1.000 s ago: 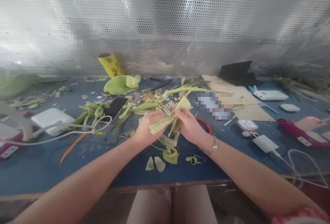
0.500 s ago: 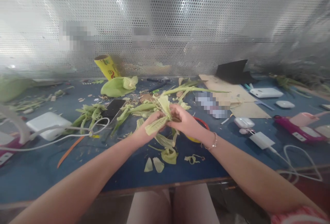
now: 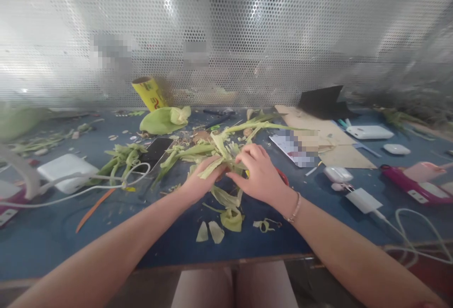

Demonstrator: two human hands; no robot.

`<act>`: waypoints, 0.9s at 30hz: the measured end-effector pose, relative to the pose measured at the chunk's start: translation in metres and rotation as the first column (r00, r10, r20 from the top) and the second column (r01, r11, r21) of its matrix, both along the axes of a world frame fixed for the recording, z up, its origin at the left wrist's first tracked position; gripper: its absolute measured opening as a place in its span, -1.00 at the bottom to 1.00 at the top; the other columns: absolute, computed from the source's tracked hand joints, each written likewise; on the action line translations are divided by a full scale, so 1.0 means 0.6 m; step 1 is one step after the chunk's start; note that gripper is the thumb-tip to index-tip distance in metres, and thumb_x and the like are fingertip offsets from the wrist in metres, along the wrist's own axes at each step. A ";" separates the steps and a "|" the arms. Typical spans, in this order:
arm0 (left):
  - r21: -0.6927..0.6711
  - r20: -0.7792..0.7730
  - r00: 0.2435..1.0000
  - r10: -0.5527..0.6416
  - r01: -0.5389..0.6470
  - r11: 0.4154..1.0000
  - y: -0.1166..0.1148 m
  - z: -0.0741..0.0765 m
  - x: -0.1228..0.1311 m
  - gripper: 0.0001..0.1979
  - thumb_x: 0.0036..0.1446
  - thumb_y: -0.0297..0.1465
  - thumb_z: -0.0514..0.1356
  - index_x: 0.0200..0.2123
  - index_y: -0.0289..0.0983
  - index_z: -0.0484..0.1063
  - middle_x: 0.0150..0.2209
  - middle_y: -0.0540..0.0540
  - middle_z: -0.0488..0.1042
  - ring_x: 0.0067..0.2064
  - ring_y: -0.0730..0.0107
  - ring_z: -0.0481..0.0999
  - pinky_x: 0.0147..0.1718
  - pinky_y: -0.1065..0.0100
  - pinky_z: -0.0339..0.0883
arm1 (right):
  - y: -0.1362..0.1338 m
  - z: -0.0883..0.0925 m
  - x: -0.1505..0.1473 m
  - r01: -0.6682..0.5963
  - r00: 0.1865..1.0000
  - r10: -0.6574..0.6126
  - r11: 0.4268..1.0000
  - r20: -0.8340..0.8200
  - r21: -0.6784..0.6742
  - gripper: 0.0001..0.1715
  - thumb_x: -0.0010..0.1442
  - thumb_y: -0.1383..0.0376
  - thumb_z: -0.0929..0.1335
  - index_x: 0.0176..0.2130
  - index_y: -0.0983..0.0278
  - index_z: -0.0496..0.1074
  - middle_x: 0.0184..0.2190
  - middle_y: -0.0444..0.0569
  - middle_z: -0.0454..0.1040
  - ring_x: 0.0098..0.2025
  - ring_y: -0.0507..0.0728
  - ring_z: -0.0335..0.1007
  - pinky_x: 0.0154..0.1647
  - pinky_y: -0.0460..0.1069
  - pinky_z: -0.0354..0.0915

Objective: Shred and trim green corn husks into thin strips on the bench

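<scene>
My left hand (image 3: 203,178) is closed around a bundle of pale green leaf strips (image 3: 220,149), which look like folded husk. One strip hangs over the back of its fingers. Just to the right, my right hand (image 3: 258,171) has its thumb and bent fingers apart, close to the bundle; whether a fingertip touches it is unclear. Behind my right hand, part of a red ring-shaped item (image 3: 282,176) shows. Below the hands lie a curled leaf piece (image 3: 231,219), two cut pale pieces (image 3: 216,232) and a small curled scrap (image 3: 265,225).
Green stalks (image 3: 122,157) and a dark phone (image 3: 155,151) lie left of the hands, near a white cable. A yellow tube (image 3: 147,93) leans by the perforated metal wall. At right are cardboard (image 3: 348,157), another phone (image 3: 288,147) and a white charger (image 3: 364,201).
My right hand has drawn slightly right, and its fingers have come apart from the leaf bundle. My left hand keeps its hold. The camera view has shifted slightly.
</scene>
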State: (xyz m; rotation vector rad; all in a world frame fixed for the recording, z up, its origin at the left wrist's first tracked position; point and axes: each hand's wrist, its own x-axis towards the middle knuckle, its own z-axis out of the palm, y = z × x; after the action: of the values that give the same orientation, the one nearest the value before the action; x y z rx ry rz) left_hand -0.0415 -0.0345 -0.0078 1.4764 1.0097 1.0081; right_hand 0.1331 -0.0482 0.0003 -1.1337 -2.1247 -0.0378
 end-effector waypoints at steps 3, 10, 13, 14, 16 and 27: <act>-0.078 0.230 0.973 0.006 0.013 0.997 -0.007 -0.002 0.010 -0.91 -0.08 -0.42 0.19 -0.48 -0.30 0.32 -0.49 0.01 0.29 -0.45 0.50 0.22 -0.43 0.38 0.14 | 0.001 -0.006 -0.005 -0.011 0.995 0.015 0.999 0.094 -0.040 -0.86 0.20 0.24 0.27 -0.31 0.28 0.32 -0.32 0.06 0.39 -0.19 0.21 0.29 -0.11 0.12 0.23; -0.474 0.573 0.810 0.127 0.202 0.857 -0.001 0.027 0.003 -0.61 -0.13 -0.03 0.18 -0.47 -0.28 0.37 -0.51 -0.11 0.36 -0.50 0.38 0.27 -0.50 0.31 0.13 | 0.008 -0.014 -0.010 -0.070 0.990 0.081 0.992 0.111 -0.104 -0.76 0.28 0.39 0.12 -0.20 0.31 0.33 -0.32 0.06 0.47 -0.27 0.13 0.39 -0.29 0.00 0.24; -0.539 0.560 0.820 0.120 0.250 0.805 0.008 0.031 -0.007 -0.32 -0.14 0.23 -0.01 -0.46 -0.31 0.42 -0.53 -0.17 0.38 -0.52 0.33 0.29 -0.50 0.26 0.18 | 0.007 -0.013 -0.007 -0.067 0.986 0.080 0.993 0.148 -0.093 -0.76 0.28 0.37 0.13 -0.19 0.29 0.35 -0.34 0.04 0.49 -0.31 0.12 0.40 -0.33 -0.02 0.22; -0.537 0.538 0.838 0.096 0.253 0.805 0.010 0.032 -0.008 -0.28 -0.15 0.25 -0.04 -0.46 -0.32 0.43 -0.53 -0.18 0.39 -0.52 0.34 0.29 -0.51 0.26 0.19 | 0.006 -0.013 -0.007 -0.065 0.984 0.080 0.993 0.160 -0.099 -0.75 0.28 0.37 0.13 -0.18 0.29 0.35 -0.35 0.03 0.49 -0.32 0.11 0.40 -0.34 -0.02 0.21; -0.502 0.479 0.875 0.069 0.209 0.839 0.010 0.032 -0.008 -0.33 -0.11 0.20 0.02 -0.44 -0.34 0.46 -0.50 -0.18 0.42 -0.52 0.38 0.31 -0.52 0.32 0.19 | 0.005 -0.013 -0.006 -0.071 0.980 0.092 0.990 0.174 -0.124 -0.73 0.27 0.38 0.13 -0.16 0.30 0.35 -0.36 0.03 0.49 -0.34 0.11 0.40 -0.36 -0.03 0.20; -0.239 0.068 0.988 0.140 -0.120 0.964 0.004 0.026 -0.004 -0.66 0.02 -0.16 0.16 -0.41 -0.34 0.52 -0.56 -0.06 0.41 -0.53 0.50 0.31 -0.59 0.48 0.10 | -0.006 0.007 -0.007 -0.207 0.973 0.230 0.906 0.018 -0.369 -0.66 0.24 0.37 0.14 -0.06 0.25 0.38 -0.34 -0.01 0.53 -0.36 0.09 0.44 -0.39 -0.06 0.19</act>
State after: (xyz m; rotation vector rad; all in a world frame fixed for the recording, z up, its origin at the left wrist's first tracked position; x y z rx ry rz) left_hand -0.0440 -0.0318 0.0075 1.1775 1.1344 0.9982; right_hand 0.1289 -0.0519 0.0047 -1.0995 -2.3653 0.4519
